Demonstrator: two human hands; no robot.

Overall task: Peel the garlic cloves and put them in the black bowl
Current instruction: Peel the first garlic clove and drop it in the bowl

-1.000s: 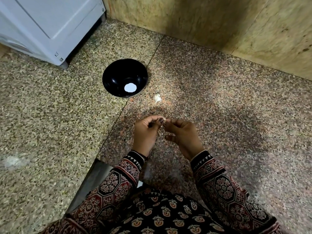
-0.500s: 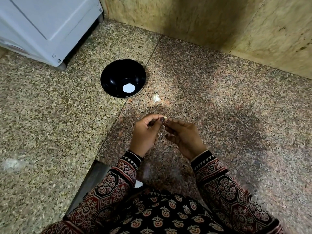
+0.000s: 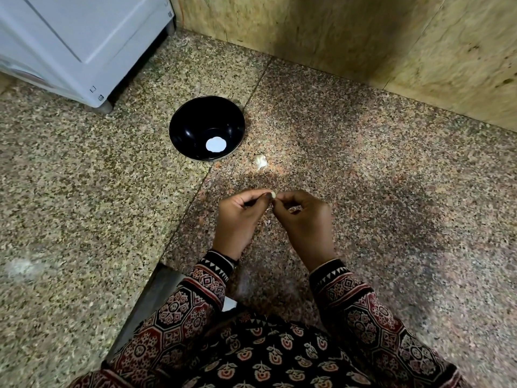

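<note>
The fingers (image 3: 267,195) of the left hand (image 3: 237,219) and right hand (image 3: 305,222) meet, pinching a small pale garlic clove (image 3: 273,195) between their tips, low over a speckled stone floor (image 3: 363,177). Papery skin (image 3: 267,217) dangles between the hands. Farther ahead, another garlic piece (image 3: 260,162) lies on the floor just beside a black bowl (image 3: 190,127), which holds a white round spot. A white appliance (image 3: 84,43) stands far left.

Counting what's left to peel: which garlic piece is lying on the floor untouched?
The whitish garlic piece lying alone on the floor just right of the black bowl. The other, a small pale clove, is pinched between the fingers of both hands.
</note>
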